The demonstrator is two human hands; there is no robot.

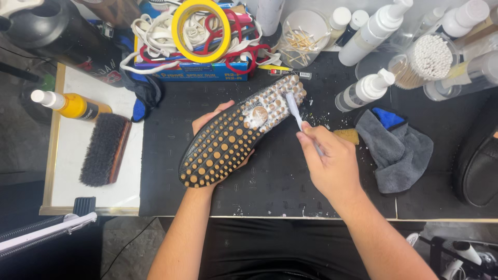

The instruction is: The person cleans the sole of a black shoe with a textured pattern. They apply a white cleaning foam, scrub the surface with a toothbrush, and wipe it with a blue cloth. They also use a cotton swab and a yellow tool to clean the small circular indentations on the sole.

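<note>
My left hand (212, 122) holds a black shoe (236, 135) sole-up over a black mat (270, 181); its sole is covered in tan rubber studs, with white foam near the toe end. My right hand (327, 158) grips a small white brush (296, 111), whose head presses on the foamy part of the sole near the toe. Only the thumb and fingertips of my left hand show around the shoe's edges.
A grey cloth (399, 150) over a blue one lies right of my right hand, and a second black shoe (480, 161) sits at the far right. Spray bottles (365, 89), cotton swabs (425, 59), yellow tape (201, 30), laces stand behind. A dark bristle brush (104, 149) and yellow bottle (72, 103) lie left.
</note>
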